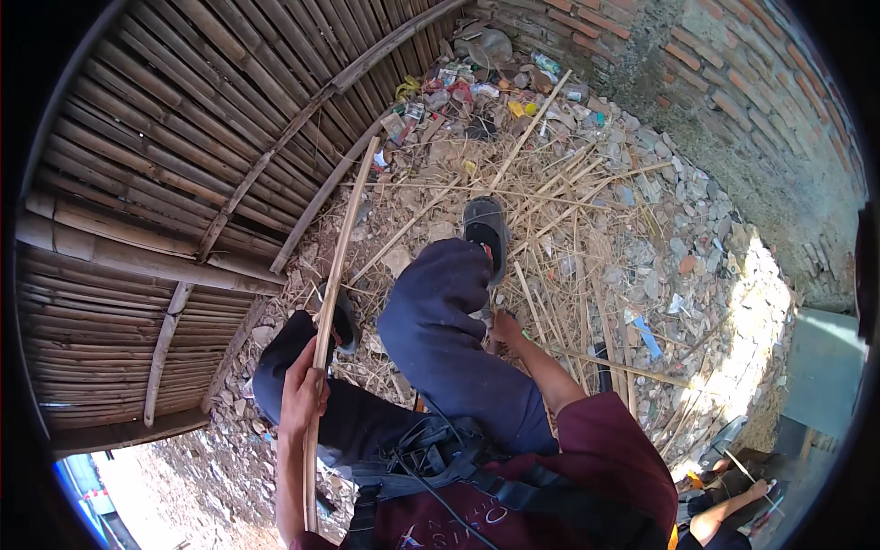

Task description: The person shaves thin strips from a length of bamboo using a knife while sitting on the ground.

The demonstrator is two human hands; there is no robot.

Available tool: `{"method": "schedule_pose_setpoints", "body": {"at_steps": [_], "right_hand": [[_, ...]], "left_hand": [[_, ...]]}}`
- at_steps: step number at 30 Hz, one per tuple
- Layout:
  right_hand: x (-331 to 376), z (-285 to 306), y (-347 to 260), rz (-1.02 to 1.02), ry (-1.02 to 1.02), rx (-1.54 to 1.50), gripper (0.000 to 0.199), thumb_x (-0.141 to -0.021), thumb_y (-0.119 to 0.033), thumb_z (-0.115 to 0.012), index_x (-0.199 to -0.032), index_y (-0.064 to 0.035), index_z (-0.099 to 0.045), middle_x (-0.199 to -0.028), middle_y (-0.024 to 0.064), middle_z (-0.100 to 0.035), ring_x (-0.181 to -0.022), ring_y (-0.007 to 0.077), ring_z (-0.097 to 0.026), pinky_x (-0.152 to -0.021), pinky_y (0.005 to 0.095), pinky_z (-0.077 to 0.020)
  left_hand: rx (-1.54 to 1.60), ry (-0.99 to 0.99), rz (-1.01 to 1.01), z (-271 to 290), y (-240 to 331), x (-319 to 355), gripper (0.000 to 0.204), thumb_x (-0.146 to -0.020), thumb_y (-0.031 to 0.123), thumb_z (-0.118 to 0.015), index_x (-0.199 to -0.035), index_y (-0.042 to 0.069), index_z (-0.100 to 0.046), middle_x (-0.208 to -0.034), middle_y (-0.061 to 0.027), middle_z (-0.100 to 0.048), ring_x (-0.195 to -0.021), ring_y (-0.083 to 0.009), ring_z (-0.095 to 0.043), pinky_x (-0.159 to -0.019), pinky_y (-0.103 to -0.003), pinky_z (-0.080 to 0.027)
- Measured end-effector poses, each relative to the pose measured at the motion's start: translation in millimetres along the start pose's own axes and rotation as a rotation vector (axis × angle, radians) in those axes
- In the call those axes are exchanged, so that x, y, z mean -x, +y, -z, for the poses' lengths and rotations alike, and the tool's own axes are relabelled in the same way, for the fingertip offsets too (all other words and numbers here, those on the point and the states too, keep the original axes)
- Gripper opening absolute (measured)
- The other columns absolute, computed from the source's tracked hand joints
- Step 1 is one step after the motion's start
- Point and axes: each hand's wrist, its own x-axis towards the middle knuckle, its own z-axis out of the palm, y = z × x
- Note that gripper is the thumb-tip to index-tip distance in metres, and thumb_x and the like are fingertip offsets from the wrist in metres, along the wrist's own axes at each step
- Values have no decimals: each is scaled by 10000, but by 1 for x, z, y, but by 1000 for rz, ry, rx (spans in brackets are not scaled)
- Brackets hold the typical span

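A long split bamboo strip [346, 229] stands slanted at my left side, running from the ground ahead back past my hip. My left hand [301, 396] is closed around it at about knee height. My right hand [502, 328] is low beside my right knee, with its fingers curled closed. Part of it is hidden by the trouser leg, and what it grips cannot be made out. Near that hand is my right shoe [486, 229], planted on scattered bamboo shavings [559, 206].
A bamboo slat wall [183, 137] rises at the left, with a brick wall [733, 82] at the far right. Rubble and litter [458, 92] cover the ground. Loose bamboo strips [527, 128] lie ahead. Another person's hand [756, 490] holds a thin stick at the lower right.
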Motion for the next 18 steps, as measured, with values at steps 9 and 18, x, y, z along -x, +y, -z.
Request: {"method": "schedule_pose_setpoints", "body": {"at_steps": [9, 18], "right_hand": [[7, -6, -3, -44, 21, -109, 584, -875, -450, -751, -1195, 33, -681, -1149, 261, -734, -1170, 436, -693, -1002, 526, -562], [88, 70, 24, -381, -457, -1512, 214, -940, -212, -652, -903, -8, -706, -781, 143, -733, -544, 140, -626, -473, 313, -469]], "left_hand": [[57, -70, 34, 2, -23, -5, 655, -1035, 43, -436, -1680, 117, -346, -726, 22, -465, -536, -58, -444, -472, -238, -413], [-103, -176, -35, 20, -32, -45, 423, -1073, 114, -607, -1474, -11, -552, -696, 19, -540, -532, -73, -485, -491, -256, -392]]}}
